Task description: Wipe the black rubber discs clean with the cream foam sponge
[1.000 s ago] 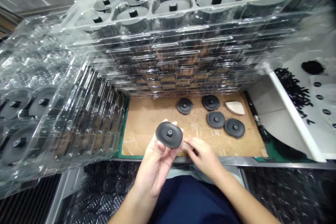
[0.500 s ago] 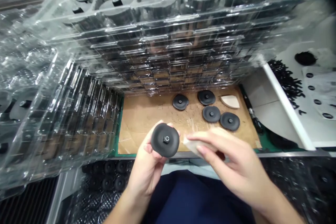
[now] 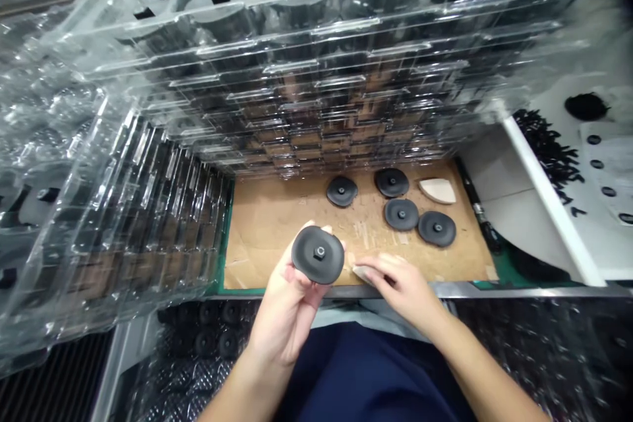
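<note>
My left hand (image 3: 287, 303) grips a rounded black disc-shaped part (image 3: 309, 264) from below, its short central stub facing up. To its right, my right hand (image 3: 403, 287) pinches a small pale flat piece (image 3: 364, 273), mostly covered by the fingers; its kind is unclear. The piece is apart from the disc, close to its right edge. Beyond my hands, several similar black discs (image 3: 401, 214) rest on a brown cardboard sheet (image 3: 277, 211), stubs up. Behind them on the cardboard lies a pale, pointed wedge-like piece (image 3: 438, 190).
Tall stacks of clear plastic trays (image 3: 316, 86) holding dark parts rise at the back and left. At right, a white partition (image 3: 554, 204) borders a white surface with a pile of small black pieces (image 3: 546, 148). The metal table edge (image 3: 469, 290) runs in front of me.
My left hand has raised the disc slightly and shifted it right, tilting it a little. My right hand has moved away from me and slightly left with the pale piece.
</note>
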